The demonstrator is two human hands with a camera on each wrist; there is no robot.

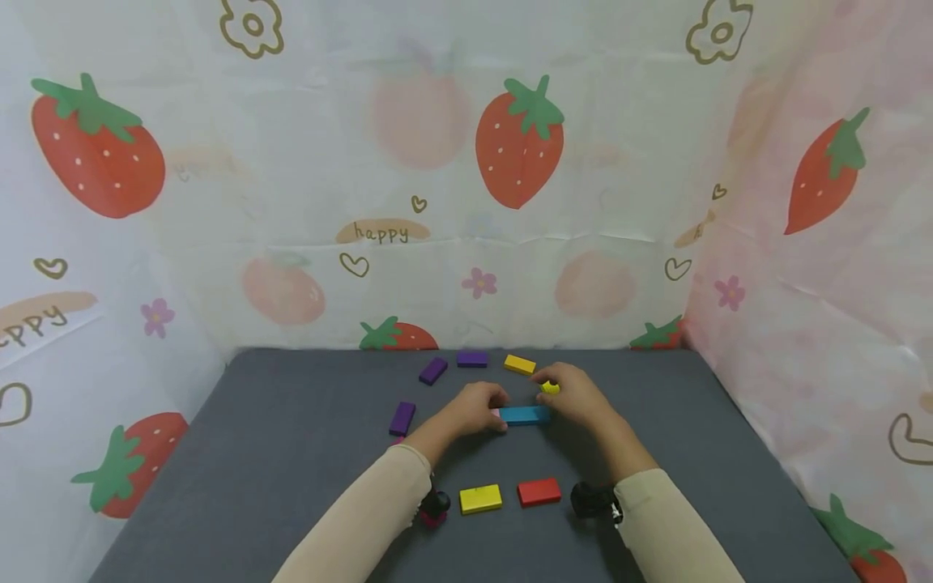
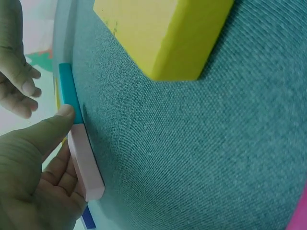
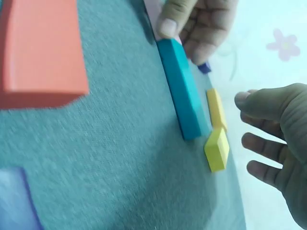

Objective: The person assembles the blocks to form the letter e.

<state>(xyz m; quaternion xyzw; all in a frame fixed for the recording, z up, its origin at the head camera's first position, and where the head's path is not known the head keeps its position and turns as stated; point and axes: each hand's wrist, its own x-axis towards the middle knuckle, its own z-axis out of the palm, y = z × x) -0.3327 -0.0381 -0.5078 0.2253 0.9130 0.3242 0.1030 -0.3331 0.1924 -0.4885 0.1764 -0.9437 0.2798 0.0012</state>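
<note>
On the gray table (image 1: 248, 453), the left hand (image 1: 470, 410) pinches the pink block (image 2: 88, 163) end-to-end with the blue block (image 1: 525, 415), the right hand (image 1: 577, 397) hovers empty near it, and gentle pressure should keep both aligned.

On the table (image 1: 291, 470), the left middle block (image 2: 86, 163) and the right middle block (image 1: 525, 415) lie end to end. The left hand (image 1: 474, 407) is on the first; the right hand (image 1: 579, 394) is by the second's right end. Behind them are four back blocks (image 1: 472, 359). A side block (image 1: 402, 419) lies left. In front, the near left block (image 1: 480, 500) sits beside the near right block (image 1: 538, 492).
</note>
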